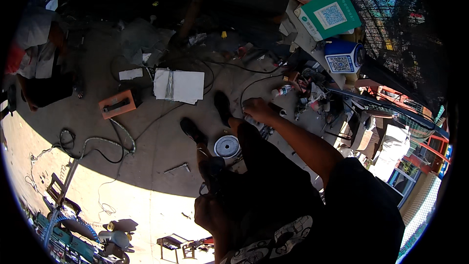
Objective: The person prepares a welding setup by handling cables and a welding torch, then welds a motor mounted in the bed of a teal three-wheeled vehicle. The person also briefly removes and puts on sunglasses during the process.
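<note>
My right arm reaches forward and its hand (pixel 257 109) is closed, fingers curled down, above small metal pieces (pixel 264 129) beside my right shoe (pixel 223 105). Whatever it may hold is hidden. Near my lap, my left hand (pixel 211 211) is curled in deep shadow. A dark thing with a thin bright edge shows just above it, too dim to name. A round grey metal disc with a raised rim (pixel 227 146) lies on the floor between my legs. Left of my left leg is a slim metal hand tool (pixel 178 168).
An orange box with a black handle (pixel 117 104) stands ahead left, with cables (pixel 105 142) trailing from it. Flat white cardboard (pixel 180 86) lies ahead. Rubbish (pixel 312 90), a blue canister (pixel 344 56) and a green sign (pixel 331 14) are at right. Another person (pixel 41 76) is far left.
</note>
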A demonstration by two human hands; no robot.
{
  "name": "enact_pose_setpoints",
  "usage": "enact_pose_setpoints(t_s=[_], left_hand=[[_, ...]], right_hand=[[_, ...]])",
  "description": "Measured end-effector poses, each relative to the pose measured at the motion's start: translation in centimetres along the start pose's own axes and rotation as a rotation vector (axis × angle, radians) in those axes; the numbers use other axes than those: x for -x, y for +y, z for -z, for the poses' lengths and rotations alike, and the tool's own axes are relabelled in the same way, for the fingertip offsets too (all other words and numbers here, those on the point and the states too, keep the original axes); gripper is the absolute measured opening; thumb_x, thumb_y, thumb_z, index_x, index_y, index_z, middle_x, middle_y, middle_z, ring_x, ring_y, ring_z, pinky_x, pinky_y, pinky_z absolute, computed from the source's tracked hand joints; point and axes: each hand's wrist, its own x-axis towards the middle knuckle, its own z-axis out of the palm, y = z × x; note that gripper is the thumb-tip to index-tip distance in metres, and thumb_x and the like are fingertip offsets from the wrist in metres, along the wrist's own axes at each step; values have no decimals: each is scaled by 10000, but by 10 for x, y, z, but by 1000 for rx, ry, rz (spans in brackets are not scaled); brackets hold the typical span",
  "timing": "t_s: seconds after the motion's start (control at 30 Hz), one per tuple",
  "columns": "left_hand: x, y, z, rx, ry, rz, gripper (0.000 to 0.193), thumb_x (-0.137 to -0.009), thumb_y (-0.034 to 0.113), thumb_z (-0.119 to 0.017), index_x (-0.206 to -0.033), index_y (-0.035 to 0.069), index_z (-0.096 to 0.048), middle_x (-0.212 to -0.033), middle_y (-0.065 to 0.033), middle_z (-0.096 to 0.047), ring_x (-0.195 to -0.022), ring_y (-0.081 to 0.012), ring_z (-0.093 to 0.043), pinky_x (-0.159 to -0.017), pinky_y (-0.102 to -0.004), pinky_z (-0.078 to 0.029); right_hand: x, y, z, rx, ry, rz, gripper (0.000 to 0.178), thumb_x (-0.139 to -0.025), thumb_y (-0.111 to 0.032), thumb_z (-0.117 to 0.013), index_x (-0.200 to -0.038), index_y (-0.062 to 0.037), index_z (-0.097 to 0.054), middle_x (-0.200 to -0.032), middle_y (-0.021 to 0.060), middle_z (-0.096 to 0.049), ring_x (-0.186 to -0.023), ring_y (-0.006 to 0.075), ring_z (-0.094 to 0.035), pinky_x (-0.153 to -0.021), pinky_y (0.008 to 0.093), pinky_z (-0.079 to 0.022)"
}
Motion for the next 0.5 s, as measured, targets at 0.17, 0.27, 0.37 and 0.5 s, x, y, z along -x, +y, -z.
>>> enact_pose_setpoints(t_s=[0.17, 0.27, 0.37, 0.5], left_hand=[[-3, 9, 26, 183, 108, -108, 112, -805, -70, -557, -889, -75, -632, -895, -138, -644, -805, -235, -623, -741, -320, -497], [-1, 22, 50, 214, 145, -172, 184, -811, -122, -529, -945, -82, -649, -936, -137, -653, -892, -230, -635, -793, -311, -507], [8, 27, 71, 230, 183, -272, 195, -808, -112, -536, -950, -75, -665, -935, -128, -660, -882, -223, -637, -751, -306, -504], [14, 38, 91, 176, 191, -412, 187, -784, -102, -574, -928, -54, -684, -928, -135, -661, -856, -239, -641, -731, -311, -509]], right_hand=[[85, -98, -22, -200, -233, 48, 323, -933, -281, -589, -765, -6, -610, -605, 38, -559, -561, 111, -514, -556, 312, -397], [109, -146, -23, -304, -340, 68, 379, -944, -347, -603, -747, -23, -596, -623, 28, -563, -551, 98, -512, -532, 299, -394], [149, -201, -23, -304, -500, 89, 355, -938, -358, -619, -799, -32, -600, -641, 24, -578, -565, 98, -537, -542, 303, -423], [189, -255, -44, -394, -577, 146, 334, -936, -350, -626, -881, -21, -627, -677, 37, -602, -616, 116, -581, -562, 311, -454]])
